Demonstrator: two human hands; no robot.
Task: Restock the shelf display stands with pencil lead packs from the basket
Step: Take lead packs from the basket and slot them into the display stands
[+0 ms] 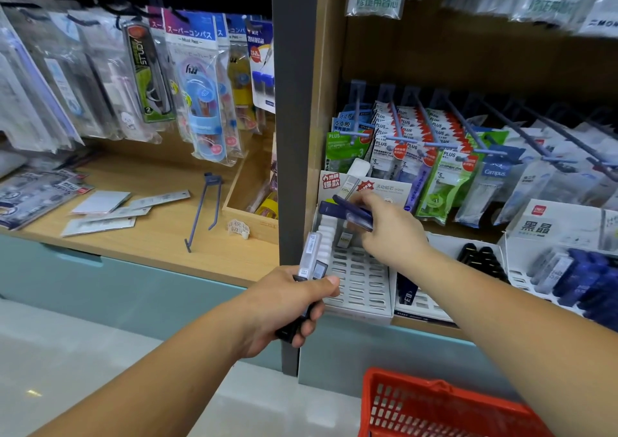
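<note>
My right hand (388, 232) pinches dark blue pencil lead packs (354, 211) over the back rows of a white slotted display stand (359, 286) on the shelf. Most of the stand's slots show nothing in them; a row of white packs (326, 232) stands along its left side. My left hand (287, 306) grips a bundle of clear and dark lead packs (312, 257) just left of the stand's front corner. The red basket (434, 406) sits low on the floor at the bottom right; what it holds is not visible.
A second white stand (418, 303) with dark packs sits to the right, then a third (568, 269) full of blue packs. Refill bags hang on pegs (434, 142) above. A grey upright post (294, 102) divides the shelves; a loose hook (204, 209) lies on the left shelf.
</note>
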